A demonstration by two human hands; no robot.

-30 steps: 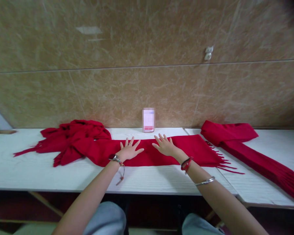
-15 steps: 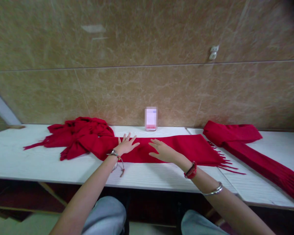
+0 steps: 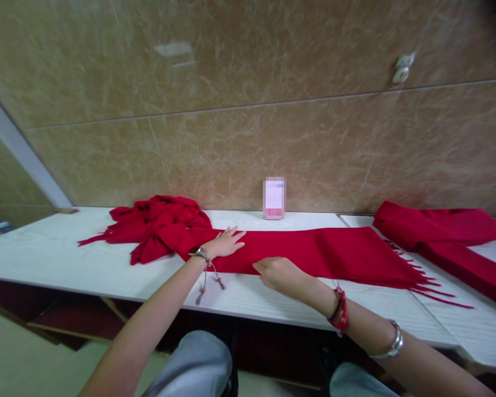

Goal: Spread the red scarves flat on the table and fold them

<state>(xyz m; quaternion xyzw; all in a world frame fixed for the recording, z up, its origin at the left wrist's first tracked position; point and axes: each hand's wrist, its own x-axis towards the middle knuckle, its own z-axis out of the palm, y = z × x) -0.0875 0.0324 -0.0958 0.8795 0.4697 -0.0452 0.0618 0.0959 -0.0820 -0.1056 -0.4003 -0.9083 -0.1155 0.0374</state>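
Note:
A red scarf lies spread in a flat strip along the table, with its fringe at the right end. Its left part runs up to a crumpled heap of red cloth; where one passes into the other I cannot tell. My left hand rests open and flat on the strip, fingers spread, beside the heap. At the strip's near edge, my right hand is closed in a pinch on the scarf, fingertips partly hidden.
Another red scarf lies folded over itself on the right of the white table. A phone-like lit screen, blurred, stands against the tiled wall. Below the front edge are dark shelves.
My right hand has come down to the near edge and its fingers have closed from a spread pose. My left hand stays flat on the scarf. The view has turned left and tilted.

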